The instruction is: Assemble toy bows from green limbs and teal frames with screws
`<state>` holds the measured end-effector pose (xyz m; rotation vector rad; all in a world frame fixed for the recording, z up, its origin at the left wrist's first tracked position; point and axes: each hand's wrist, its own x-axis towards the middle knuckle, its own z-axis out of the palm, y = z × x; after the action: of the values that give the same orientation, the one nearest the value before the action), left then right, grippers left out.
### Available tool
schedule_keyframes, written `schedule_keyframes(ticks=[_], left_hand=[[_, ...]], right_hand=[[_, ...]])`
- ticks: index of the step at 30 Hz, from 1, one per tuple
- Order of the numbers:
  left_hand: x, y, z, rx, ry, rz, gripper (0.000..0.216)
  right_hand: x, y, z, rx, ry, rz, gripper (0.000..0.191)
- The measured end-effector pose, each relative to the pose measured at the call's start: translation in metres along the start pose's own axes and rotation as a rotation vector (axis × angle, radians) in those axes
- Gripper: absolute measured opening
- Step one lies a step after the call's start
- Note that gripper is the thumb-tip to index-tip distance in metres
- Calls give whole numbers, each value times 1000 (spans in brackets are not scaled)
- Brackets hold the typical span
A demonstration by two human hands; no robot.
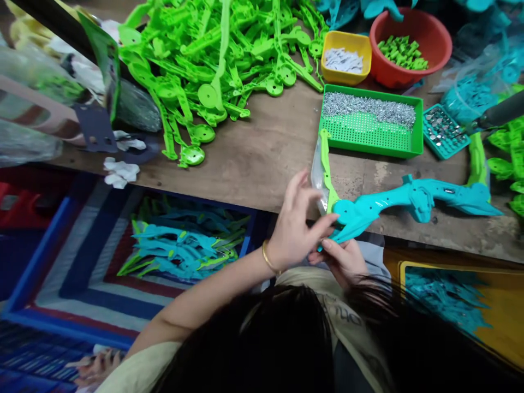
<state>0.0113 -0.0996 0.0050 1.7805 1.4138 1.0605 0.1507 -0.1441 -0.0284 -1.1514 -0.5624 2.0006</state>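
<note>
A long teal plastic part (380, 204) lies along the front edge of the workbench, its left end overhanging toward me. A lime-green plastic arm (326, 169) with a clear strip beside it meets the teal part's rounded left end. My left hand (292, 226) has its thumb pressed at that joint and its fingers curled near the green arm, the upper ones apart. From below, my right hand (344, 259) pinches the pointed left tip of the teal part. Another lime-green piece (477, 161) sits at the teal part's far right end.
A green tray (372, 144) of small metal screws stands behind the parts, beside a small teal tray (444, 134), a yellow tub (346, 57) and a red bowl (440, 41). Green parts (196, 60) are heaped at back left. A dark power-driver-like tool (503, 112) juts in at right.
</note>
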Motion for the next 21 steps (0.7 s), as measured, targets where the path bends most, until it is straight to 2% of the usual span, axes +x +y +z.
schedule_keyframes(ticks=[1,3,8,13,21], left_hand=[[-8,4,1,71,10,58,29],[-23,10,4,177,-38,116,23],[-34,6,12,255,-66,8,22],[-29,-7,16,218,-116,-81,18],[-32,-12,22,180,-19,-61,15]], right_hand=[[3,2,0,-13,14,-32,30],[8,7,1,-56,45,-94,22],[17,17,1,-112,0,-152,10],[26,23,0,-106,7,-172,16],[31,28,-2,-113,26,-182,24]])
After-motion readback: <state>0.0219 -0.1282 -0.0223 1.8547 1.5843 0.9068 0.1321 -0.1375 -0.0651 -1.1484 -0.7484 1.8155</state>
